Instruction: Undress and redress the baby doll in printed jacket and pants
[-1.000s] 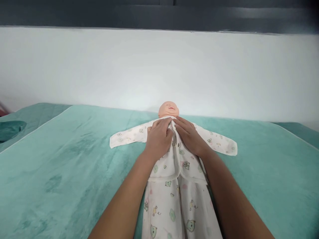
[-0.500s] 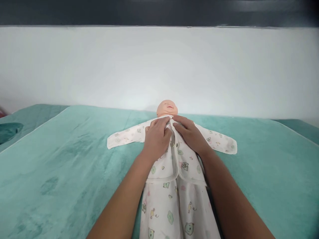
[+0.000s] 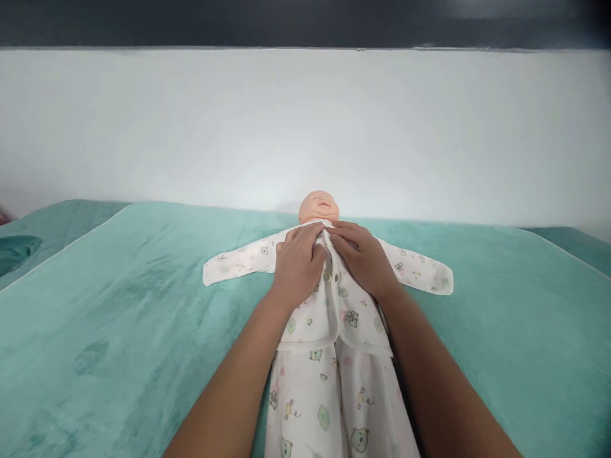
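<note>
A baby doll (image 3: 319,207) lies on its back, head away from me. It wears a white printed baby jacket (image 3: 356,321) with both sleeves spread out sideways, over matching trousers (image 3: 308,401). At the chest, just below the collar, my left hand (image 3: 296,266) has its fingers closed on the jacket's left front edge. My right hand (image 3: 366,259) grips the opposite front edge, its fingertips close to those of the left. Below the hands the front parts slightly, and a pair of round fasteners (image 3: 328,278) shows there. My fingers hide the topmost part of the opening.
A teal plush cloth (image 3: 143,305) lies under the doll and spreads to both sides. Behind the doll's head rises a white wall (image 3: 305,127) with a dark band (image 3: 305,24) along the top. A darker teal fold (image 3: 16,251) shows at far left.
The view has shifted very slightly. My right hand's fingers have curled a little at the jacket's edge; the left hand stays at the same place on the chest.
</note>
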`<state>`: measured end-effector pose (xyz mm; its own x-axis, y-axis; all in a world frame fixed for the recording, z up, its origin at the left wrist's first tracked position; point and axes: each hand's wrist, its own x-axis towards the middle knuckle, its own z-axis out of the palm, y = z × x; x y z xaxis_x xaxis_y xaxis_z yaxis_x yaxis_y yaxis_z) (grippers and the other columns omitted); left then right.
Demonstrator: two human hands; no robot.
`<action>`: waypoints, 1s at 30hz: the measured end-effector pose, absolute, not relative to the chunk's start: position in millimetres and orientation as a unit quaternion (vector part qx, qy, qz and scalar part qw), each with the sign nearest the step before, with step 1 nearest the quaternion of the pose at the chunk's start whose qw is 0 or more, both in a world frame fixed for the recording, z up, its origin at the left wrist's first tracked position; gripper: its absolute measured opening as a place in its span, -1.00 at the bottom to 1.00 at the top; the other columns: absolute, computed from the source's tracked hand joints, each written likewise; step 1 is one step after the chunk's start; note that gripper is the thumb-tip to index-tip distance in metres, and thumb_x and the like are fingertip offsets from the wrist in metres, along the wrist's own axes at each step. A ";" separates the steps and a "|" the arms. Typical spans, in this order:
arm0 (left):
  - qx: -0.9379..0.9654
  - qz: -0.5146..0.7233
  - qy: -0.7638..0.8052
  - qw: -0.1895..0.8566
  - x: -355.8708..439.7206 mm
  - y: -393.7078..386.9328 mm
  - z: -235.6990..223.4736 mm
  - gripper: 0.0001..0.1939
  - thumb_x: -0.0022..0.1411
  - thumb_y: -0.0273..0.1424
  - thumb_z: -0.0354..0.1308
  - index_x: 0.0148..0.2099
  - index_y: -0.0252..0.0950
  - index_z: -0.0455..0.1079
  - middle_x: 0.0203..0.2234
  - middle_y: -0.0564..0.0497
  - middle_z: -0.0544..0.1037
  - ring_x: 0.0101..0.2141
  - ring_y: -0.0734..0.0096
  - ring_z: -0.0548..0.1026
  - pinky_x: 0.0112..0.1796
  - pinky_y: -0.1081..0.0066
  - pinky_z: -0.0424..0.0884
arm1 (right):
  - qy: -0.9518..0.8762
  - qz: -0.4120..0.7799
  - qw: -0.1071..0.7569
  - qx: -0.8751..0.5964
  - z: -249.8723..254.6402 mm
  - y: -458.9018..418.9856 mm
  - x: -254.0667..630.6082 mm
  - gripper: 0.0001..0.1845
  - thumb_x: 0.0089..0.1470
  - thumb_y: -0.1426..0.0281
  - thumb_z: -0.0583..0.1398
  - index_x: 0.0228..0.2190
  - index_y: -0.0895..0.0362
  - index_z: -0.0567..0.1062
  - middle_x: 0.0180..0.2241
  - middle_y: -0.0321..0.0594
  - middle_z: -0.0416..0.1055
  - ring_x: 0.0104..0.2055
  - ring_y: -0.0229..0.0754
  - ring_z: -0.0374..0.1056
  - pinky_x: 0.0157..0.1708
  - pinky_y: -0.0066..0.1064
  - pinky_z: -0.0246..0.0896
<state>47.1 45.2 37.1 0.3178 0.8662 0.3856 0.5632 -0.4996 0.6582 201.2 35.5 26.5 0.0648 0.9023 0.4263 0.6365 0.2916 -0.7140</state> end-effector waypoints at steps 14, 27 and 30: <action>0.777 0.387 0.445 0.218 45.5 45.7 35.9 -0.52 0.26 -0.47 -0.09 0.21 -0.22 0.26 0.15 -0.03 0.40 0.17 0.17 0.27 0.16 0.09 0.17 | -0.674 0.180 0.446 -0.561 23.8 38.7 204.8 -0.62 0.20 0.20 0.07 -0.01 -0.09 0.52 0.15 -0.27 0.33 0.24 0.00 0.14 0.25 -0.07 -0.05; 0.683 0.498 0.470 0.254 43.9 40.7 36.6 -0.71 0.24 -0.45 -0.01 -0.03 -0.23 0.43 -0.13 0.00 0.55 -0.14 0.32 0.47 -0.09 0.32 0.35 | -0.479 0.245 0.596 -0.596 30.9 32.1 206.2 -0.70 0.05 0.18 0.14 -0.26 0.07 0.54 -0.22 -0.22 0.51 -0.18 -0.13 0.38 -0.17 -0.31 0.26; 0.657 0.496 0.484 0.295 42.7 30.6 42.0 -0.79 0.24 -0.40 0.03 -0.16 -0.22 0.48 -0.38 0.08 0.54 -0.38 0.41 0.44 -0.29 0.41 0.35 | -0.477 0.256 0.579 -0.609 41.3 26.1 212.3 -0.72 0.06 0.15 0.12 -0.44 0.10 0.46 -0.37 -0.24 0.47 -0.34 -0.21 0.34 -0.35 -0.39 0.23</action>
<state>42.7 30.6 42.0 0.0385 0.9295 0.3667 0.3435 -0.3569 0.8687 212.3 26.1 41.3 0.4126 0.8786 0.2403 0.2850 0.1260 -0.9502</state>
